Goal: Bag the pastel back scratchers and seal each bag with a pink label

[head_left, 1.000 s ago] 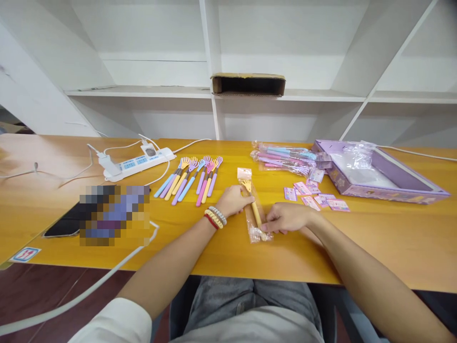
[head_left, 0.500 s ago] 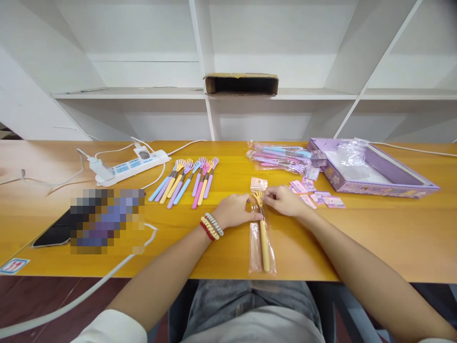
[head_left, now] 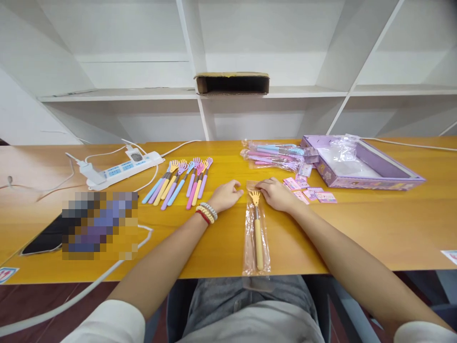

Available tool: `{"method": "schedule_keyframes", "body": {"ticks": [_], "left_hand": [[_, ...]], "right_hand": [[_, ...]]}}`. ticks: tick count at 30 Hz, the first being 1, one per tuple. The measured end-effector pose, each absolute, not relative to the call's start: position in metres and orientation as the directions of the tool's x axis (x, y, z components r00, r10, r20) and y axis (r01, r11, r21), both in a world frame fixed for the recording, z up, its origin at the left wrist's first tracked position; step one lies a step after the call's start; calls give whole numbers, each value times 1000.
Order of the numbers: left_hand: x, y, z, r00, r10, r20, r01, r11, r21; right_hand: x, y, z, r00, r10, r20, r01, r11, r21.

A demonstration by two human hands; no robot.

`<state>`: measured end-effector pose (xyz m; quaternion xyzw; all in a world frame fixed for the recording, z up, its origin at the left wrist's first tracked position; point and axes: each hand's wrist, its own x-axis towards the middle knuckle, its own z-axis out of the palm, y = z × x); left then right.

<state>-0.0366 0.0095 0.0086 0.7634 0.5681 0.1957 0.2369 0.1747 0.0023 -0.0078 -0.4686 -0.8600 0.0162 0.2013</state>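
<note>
Pale yellow and claw-headed, the back scratcher (head_left: 259,243) lies in a crinkled clear plastic sleeve (head_left: 248,243) overhanging the front edge of the wooden surface (head_left: 307,252). The left hand (head_left: 225,196), earlier touching its neck, is now just left of the sleeve, thumb and fingers parted; the right hand (head_left: 277,194) touches the sleeve's top, its grip unclear.

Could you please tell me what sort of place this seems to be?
Probably a small packing workstation: loose claw-headed sticks lie in a row on the table, a yellow one lies in a clear sleeve, and small printed cards are scattered beside the purple box.
</note>
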Motion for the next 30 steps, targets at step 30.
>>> {"method": "schedule_keyframes", "body": {"ticks": [30], "left_hand": [[-8, 45, -7, 464, 882, 78, 262, -221, 940]], "right_hand": [[174, 9, -6, -431, 855, 290, 854, 490, -175]]}}
